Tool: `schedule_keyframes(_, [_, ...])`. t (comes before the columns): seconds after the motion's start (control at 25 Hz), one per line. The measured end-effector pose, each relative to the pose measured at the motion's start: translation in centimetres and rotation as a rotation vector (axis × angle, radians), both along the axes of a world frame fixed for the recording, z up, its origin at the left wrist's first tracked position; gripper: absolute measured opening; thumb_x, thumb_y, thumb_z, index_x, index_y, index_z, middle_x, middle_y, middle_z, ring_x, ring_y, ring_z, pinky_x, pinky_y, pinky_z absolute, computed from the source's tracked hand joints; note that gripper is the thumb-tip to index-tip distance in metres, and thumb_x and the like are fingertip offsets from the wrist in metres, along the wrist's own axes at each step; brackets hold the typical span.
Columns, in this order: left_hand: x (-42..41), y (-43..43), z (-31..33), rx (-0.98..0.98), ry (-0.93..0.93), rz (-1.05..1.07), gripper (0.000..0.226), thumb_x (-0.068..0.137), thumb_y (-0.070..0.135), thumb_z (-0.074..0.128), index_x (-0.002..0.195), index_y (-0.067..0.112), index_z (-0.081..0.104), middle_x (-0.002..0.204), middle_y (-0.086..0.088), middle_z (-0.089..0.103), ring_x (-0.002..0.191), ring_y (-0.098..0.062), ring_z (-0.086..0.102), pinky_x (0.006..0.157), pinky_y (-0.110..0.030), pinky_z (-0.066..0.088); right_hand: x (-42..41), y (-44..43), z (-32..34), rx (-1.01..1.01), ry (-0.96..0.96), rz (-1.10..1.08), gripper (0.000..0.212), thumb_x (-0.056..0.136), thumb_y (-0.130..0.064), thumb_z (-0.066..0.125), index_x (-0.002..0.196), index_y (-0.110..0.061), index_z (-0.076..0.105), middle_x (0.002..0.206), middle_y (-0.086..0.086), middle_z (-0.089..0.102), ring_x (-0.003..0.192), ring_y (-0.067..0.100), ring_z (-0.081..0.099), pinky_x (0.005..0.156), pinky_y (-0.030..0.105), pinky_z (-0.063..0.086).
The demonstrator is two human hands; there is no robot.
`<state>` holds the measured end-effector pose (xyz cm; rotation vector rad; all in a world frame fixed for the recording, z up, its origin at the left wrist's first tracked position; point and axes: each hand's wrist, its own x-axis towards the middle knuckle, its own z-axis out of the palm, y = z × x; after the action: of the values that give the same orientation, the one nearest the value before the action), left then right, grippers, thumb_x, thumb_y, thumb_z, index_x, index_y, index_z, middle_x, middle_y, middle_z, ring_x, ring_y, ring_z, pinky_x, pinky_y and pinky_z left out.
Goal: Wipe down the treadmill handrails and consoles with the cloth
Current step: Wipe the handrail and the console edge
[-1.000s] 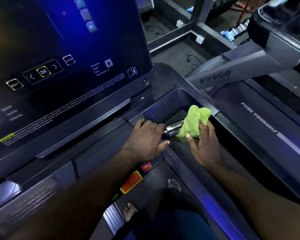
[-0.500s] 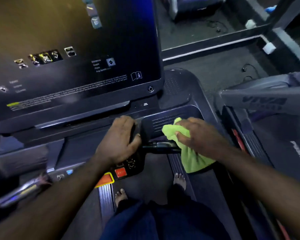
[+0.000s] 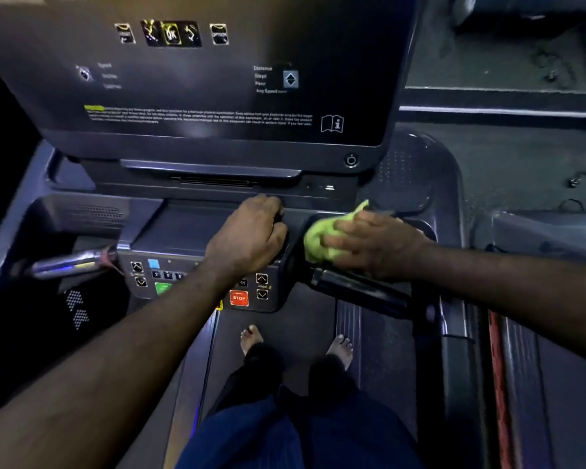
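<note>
A bunched green cloth [image 3: 317, 236] lies under my right hand [image 3: 369, 243], pressed into the right side tray [image 3: 423, 228] of the treadmill console. My left hand [image 3: 251, 236] rests curled on the right edge of the centre control panel [image 3: 197, 279], just left of the cloth. A dark right grip bar [image 3: 356, 284] runs below my right hand. On the left, a shiny metal grip bar [image 3: 70, 262] sticks out from the panel. The big dark console screen [image 3: 200, 72] stands above both hands.
The panel carries a red STOP button [image 3: 239, 297], a green button [image 3: 163, 286] and arrow keys. My bare feet [image 3: 251, 336] stand on the belt below. Another treadmill's frame [image 3: 521, 231] borders the right side. Cables lie on the floor [image 3: 575, 184] beyond.
The view has swung left and down, so the whole control panel shows. My right hand has pushed the cloth up off the grip bar into the side tray. My left hand stays on the panel edge.
</note>
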<state>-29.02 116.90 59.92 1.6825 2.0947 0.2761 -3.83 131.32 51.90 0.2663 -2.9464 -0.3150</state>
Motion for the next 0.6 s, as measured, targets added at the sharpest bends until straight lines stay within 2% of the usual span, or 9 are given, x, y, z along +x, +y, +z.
schedule_keyframes(0.08, [0.0, 0.0, 0.2, -0.022, -0.004, -0.019, 0.048, 0.088, 0.044, 0.032, 0.109, 0.01, 0.059, 0.103, -0.008, 0.056, 0.099, -0.028, 0.054, 0.088, -0.048, 0.049, -0.1, 0.8, 0.9, 0.045, -0.178, 0.153, 0.023, 0.098, -0.025, 0.057, 0.119, -0.026, 0.068, 0.146, -0.001, 0.056, 0.129, 0.029, 0.054, 0.095, 0.044, 0.049])
schedule_keyframes(0.16, [-0.2, -0.2, 0.2, -0.025, -0.001, -0.047, 0.052, 0.088, 0.047, 0.029, 0.111, 0.011, 0.059, 0.105, -0.006, 0.055, 0.101, -0.025, 0.054, 0.089, -0.049, 0.05, 0.8, 2.7, 2.6, -0.021, -0.29, 0.183, 0.02, 0.091, -0.035, 0.068, 0.11, -0.032, 0.072, 0.143, -0.006, 0.058, 0.122, 0.027, 0.056, 0.086, 0.042, 0.051])
schedule_keyframes(0.2, [-0.2, -0.2, 0.2, -0.028, -0.004, -0.058, 0.053, 0.088, 0.048, 0.029, 0.112, 0.012, 0.06, 0.107, -0.006, 0.054, 0.101, -0.023, 0.054, 0.088, -0.049, 0.05, 1.7, 3.7, 3.7, -0.076, -0.338, 0.15, 0.021, 0.088, -0.04, 0.07, 0.108, -0.036, 0.073, 0.142, -0.008, 0.059, 0.119, 0.027, 0.056, 0.082, 0.041, 0.051])
schedule_keyframes(0.32, [-0.2, 0.2, -0.1, 0.0, -0.078, -0.091, 0.047, 0.092, 0.047, 0.035, 0.113, 0.012, 0.059, 0.109, -0.004, 0.049, 0.098, -0.021, 0.052, 0.085, -0.048, 0.052, 1.8, 3.5, 6.1, -0.187, -0.303, 0.014, 0.025, 0.079, -0.045, 0.079, 0.104, -0.039, 0.075, 0.138, -0.009, 0.062, 0.108, 0.026, 0.059, 0.074, 0.039, 0.048])
schedule_keyframes(0.4, [-0.4, 0.0, -0.5, 0.061, -0.101, -0.156, 0.04, 0.096, 0.042, 0.04, 0.115, 0.012, 0.058, 0.112, -0.005, 0.05, 0.102, -0.022, 0.05, 0.09, -0.05, 0.049, -1.6, 1.2, 4.5, -0.1, -0.392, -0.068, 0.018, 0.08, -0.045, 0.079, 0.095, -0.036, 0.075, 0.132, -0.006, 0.063, 0.1, 0.026, 0.059, 0.072, 0.038, 0.046])
schedule_keyframes(0.44, [-0.5, 0.0, -0.7, 0.083, -0.106, -0.198, 0.04, 0.098, 0.041, 0.041, 0.119, 0.012, 0.059, 0.118, -0.006, 0.053, 0.108, -0.023, 0.05, 0.096, -0.049, 0.047, -3.1, 0.3, 4.0, -0.07, -0.412, -0.069, 0.015, 0.082, -0.045, 0.076, 0.091, -0.034, 0.074, 0.128, -0.004, 0.064, 0.098, 0.027, 0.06, 0.072, 0.038, 0.045])
schedule_keyframes(0.52, [-0.7, 0.0, -1.3, 0.061, -0.109, -0.305, 0.054, 0.1, 0.049, 0.041, 0.137, 0.014, 0.059, 0.142, -0.008, 0.056, 0.13, -0.024, 0.049, 0.113, -0.047, 0.04, -1.7, 0.9, 4.9, -0.148, -0.413, -0.122, 0.02, 0.087, -0.049, 0.066, 0.096, -0.034, 0.075, 0.129, -0.001, 0.064, 0.095, 0.028, 0.06, 0.072, 0.037, 0.043])
schedule_keyframes(0.6, [-0.6, -0.1, -1.7, -0.002, -0.073, -0.386, 0.072, 0.099, 0.062, 0.039, 0.154, 0.016, 0.048, 0.163, -0.005, 0.043, 0.149, -0.022, 0.036, 0.123, -0.047, 0.033, 2.6, 3.0, 7.6, -0.223, -0.443, -0.269, 0.028, 0.085, -0.052, 0.071, 0.11, -0.038, 0.076, 0.128, -0.002, 0.063, 0.093, 0.027, 0.06, 0.072, 0.036, 0.042])
